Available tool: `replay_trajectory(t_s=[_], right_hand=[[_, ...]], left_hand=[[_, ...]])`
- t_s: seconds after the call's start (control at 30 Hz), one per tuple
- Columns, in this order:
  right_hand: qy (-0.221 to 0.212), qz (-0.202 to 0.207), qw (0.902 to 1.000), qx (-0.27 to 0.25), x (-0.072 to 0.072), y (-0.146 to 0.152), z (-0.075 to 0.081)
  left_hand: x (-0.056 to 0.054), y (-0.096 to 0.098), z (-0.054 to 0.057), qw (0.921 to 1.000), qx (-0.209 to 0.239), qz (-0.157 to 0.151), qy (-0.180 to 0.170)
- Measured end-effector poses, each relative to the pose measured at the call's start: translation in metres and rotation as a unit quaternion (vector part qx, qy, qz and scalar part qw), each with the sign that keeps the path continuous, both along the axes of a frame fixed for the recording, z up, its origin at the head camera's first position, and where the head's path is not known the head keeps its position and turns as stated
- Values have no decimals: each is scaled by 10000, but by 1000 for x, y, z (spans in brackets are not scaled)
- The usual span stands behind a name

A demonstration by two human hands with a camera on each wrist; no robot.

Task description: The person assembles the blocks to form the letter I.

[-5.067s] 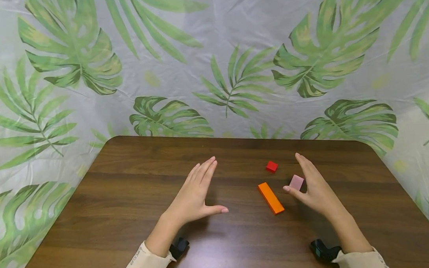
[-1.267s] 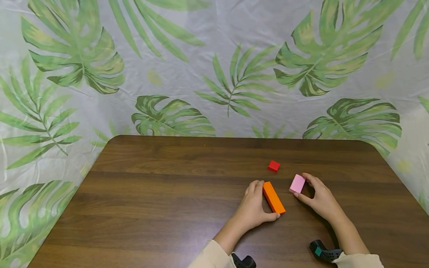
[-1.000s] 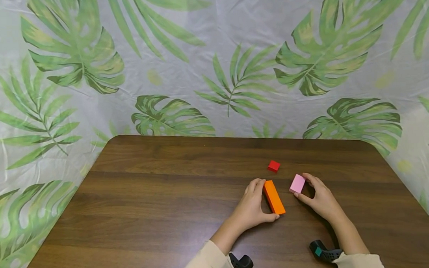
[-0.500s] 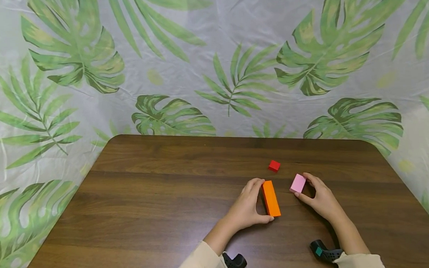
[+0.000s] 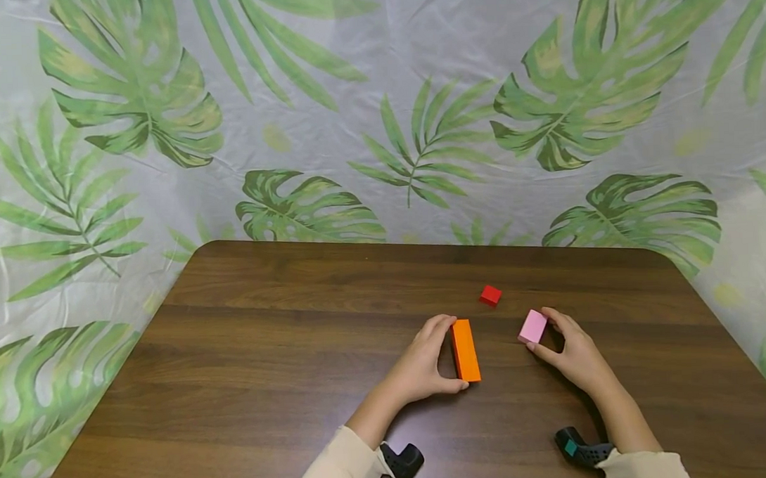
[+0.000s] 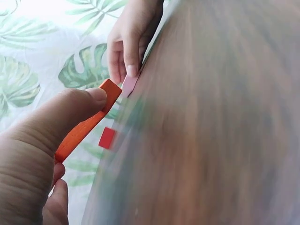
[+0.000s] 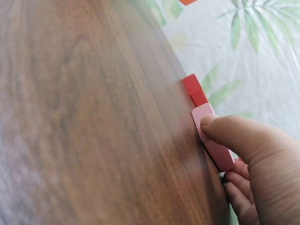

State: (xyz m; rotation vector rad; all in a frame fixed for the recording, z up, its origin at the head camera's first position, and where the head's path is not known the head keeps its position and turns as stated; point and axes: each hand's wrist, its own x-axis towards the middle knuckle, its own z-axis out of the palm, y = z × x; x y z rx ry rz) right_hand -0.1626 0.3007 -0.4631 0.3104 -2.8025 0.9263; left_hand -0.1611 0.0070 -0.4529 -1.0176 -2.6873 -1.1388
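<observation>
My left hand [image 5: 419, 368] pinches a long orange block [image 5: 466, 350] by its two ends, thumb at the near end and fingertips at the far end. In the left wrist view the orange block [image 6: 84, 129] is raised above the tabletop. To the right, my right hand [image 5: 573, 352] holds a pink block [image 5: 532, 326] between thumb and fingers; in the right wrist view the pink block [image 7: 213, 138] sits low at the table surface. Beyond both hands lies a small red block [image 5: 490, 296], which neither hand touches.
The dark wooden table [image 5: 267, 355] has rounded far corners. Behind it hangs a pale cloth [image 5: 329, 135] printed with green leaves. A black wrist device [image 5: 403, 462] is worn on the left wrist, another black device [image 5: 580, 446] on the right.
My hands have gone from empty to gripping the orange and pink blocks. Over the last second my left hand has carried the orange block leftward, turning it straighter; the right hand stays put.
</observation>
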Motion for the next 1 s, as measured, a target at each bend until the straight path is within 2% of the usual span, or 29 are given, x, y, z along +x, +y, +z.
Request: replay_trajectory(t_s=[0.5, 0.7, 1.0], right_hand=[[41, 21, 10000, -4, 1, 0, 0], [-45, 9, 10000, -33, 1, 0, 0], [-68, -2, 10000, -15, 0, 0, 0]], left_hand=[[-12, -29, -4, 9990, -37, -101, -426], [-16, -38, -5, 9983, -14, -55, -576], [-21, -46, -7, 9947, -197, 8, -1008]])
